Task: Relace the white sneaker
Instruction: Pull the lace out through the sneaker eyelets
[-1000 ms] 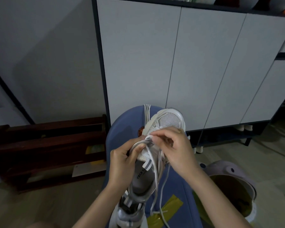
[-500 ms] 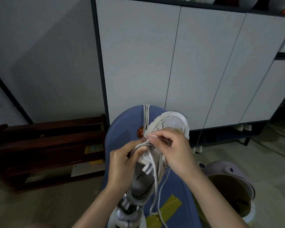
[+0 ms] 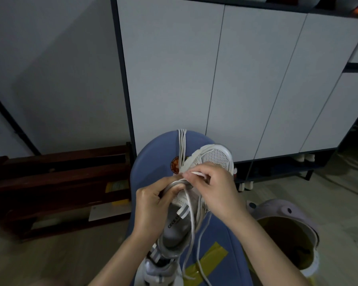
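White cabinet (image 3: 236, 79) stands behind the blue seat (image 3: 153, 162); on that seat lies the white sneaker (image 3: 213, 159), toe near the far edge. Left hand (image 3: 151, 205) grips its collar; right hand (image 3: 217, 188) pinches the lace (image 3: 191, 219).

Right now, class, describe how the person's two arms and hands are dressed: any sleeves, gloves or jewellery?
Both forearms are bare, with no sleeves in view. The left hand and right hand wear no gloves. No watch or bracelet shows at either wrist; rings cannot be judged.
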